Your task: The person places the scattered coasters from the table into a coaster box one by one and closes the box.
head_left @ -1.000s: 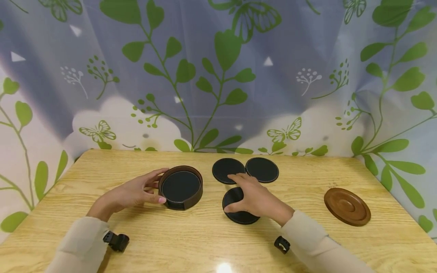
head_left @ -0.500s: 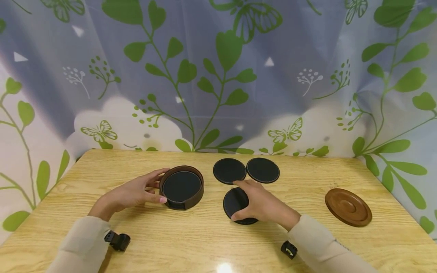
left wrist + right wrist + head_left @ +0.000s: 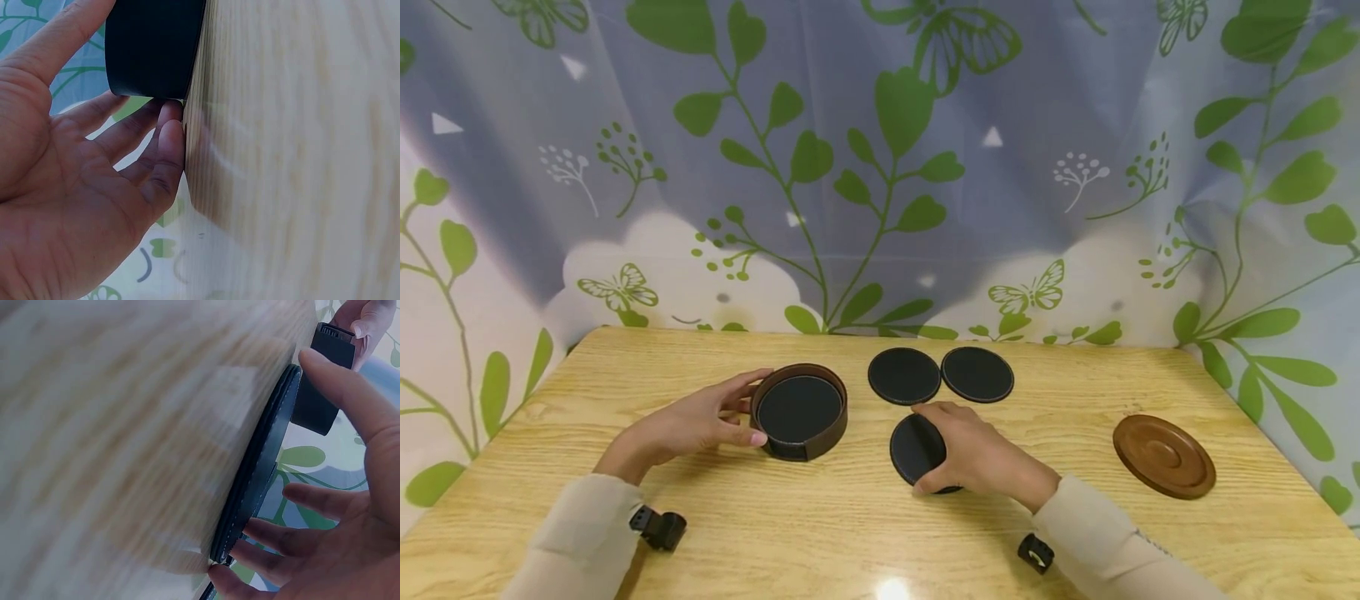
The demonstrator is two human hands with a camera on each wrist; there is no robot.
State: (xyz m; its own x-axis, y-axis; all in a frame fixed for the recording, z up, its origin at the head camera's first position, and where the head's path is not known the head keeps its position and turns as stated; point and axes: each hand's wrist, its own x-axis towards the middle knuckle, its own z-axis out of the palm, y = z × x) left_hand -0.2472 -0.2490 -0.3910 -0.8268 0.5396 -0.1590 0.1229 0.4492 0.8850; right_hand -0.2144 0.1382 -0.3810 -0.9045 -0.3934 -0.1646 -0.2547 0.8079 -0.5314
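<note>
My left hand [image 3: 696, 422] holds the left side of a round dark brown coaster holder [image 3: 827, 435], thumb at the front and fingers behind. A black coaster [image 3: 799, 408] lies inside it. My right hand [image 3: 976, 450] spans the right half of black round coasters [image 3: 916, 448] on the table, the thumb at the front rim and fingertips at the back rim. In the right wrist view these coasters [image 3: 255, 472] show stitched edges and more than one layer. The left wrist view shows fingertips right beside the holder's wall [image 3: 153, 50].
Two more black coasters lie behind my right hand, a left one [image 3: 904, 377] and a right one [image 3: 977, 374]. A brown wooden disc [image 3: 1165, 456] lies far right on the wood-grain table [image 3: 790, 525]. A patterned curtain [image 3: 880, 167] hangs behind the table's back edge.
My right hand has shifted right across the coasters, its thumb sliding along the front rim and its fingertips leaving the back left coaster. My left hand stays at the holder.
</note>
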